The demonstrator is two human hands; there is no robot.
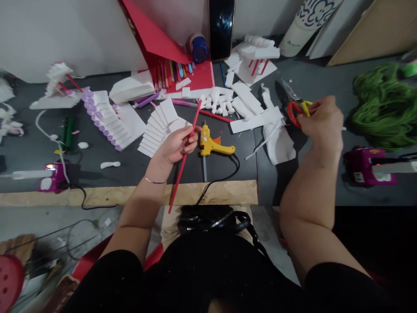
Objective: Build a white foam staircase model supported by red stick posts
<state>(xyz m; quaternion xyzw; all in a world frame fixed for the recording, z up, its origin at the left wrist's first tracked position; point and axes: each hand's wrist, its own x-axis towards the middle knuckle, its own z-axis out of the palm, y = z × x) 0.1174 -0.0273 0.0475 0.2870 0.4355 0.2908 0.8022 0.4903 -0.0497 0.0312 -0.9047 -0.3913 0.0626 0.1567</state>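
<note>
Between the fingers of my left hand (180,145) is a long thin red stick (182,167), slanting down past the wooden table edge. My right hand (322,119) is closed on the red and yellow handles of the scissors (294,106), whose blades point away from me over the table. Just right of my left hand lies a yellow glue gun (216,145) with its black cord. Fanned white strips (154,130) lie beyond my left wrist. Small white shaped pieces (217,100) and a long white strip (257,119) are past the glue gun.
White models with red sticks stand at the back left (58,87) and back right (259,54). Purple-edged white steps (104,119) are at left. Green yarn (379,104) and a purple power socket (368,165) are at right, another socket (54,176) at left. A phone (221,28) leans behind.
</note>
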